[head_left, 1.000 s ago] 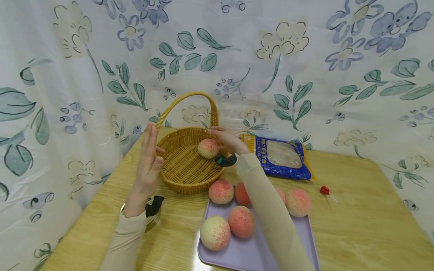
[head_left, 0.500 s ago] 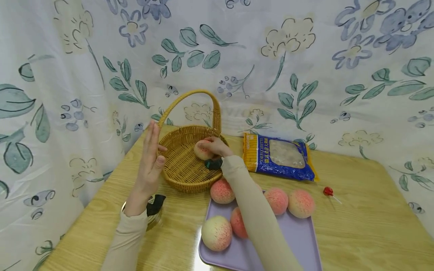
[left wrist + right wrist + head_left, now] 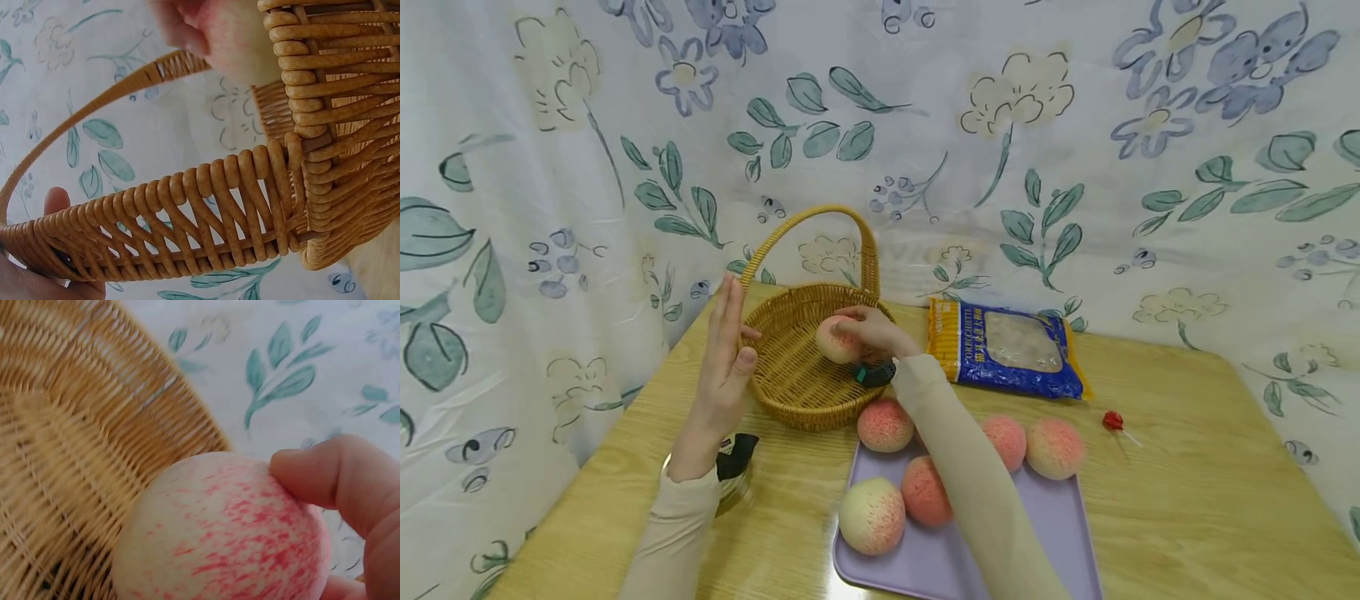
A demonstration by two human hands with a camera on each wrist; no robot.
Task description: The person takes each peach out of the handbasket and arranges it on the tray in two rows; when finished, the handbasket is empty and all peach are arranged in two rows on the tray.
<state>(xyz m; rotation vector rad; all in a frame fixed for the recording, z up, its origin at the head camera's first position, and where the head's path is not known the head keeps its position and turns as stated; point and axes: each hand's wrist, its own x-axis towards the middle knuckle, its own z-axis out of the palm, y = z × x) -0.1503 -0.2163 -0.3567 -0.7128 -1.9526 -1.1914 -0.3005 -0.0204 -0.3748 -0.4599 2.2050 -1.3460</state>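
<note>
A round peach (image 3: pixel 838 339), cream with pink speckles, is pinched between the thumb and fingers of my right hand (image 3: pixel 876 329), inside the wicker basket (image 3: pixel 760 400). The right wrist view shows the thumb (image 3: pixel 312 475) pressing on its pink side, the basket's woven wall beyond. My left hand (image 3: pixel 721 367) is upright at the left foot of the basket's arched handle (image 3: pixel 820 212), with most fingers straight. Up close in the left wrist view, parts of that hand show on both sides of the woven handle (image 3: pixel 187 219).
A lilac tray (image 3: pixel 880 575) with several peaches (image 3: pixel 872 515) lies in front of the basket. To the right are a blue and yellow orecchiette bag (image 3: pixel 1007 346) and a red lollipop (image 3: pixel 1112 421). Behind the left wrist is a partly hidden round container (image 3: pixel 733 492) with something black.
The right hand has moved left and inward over the basket, carrying the peach from near the right rim toward the middle. The left hand has stayed by the handle.
</note>
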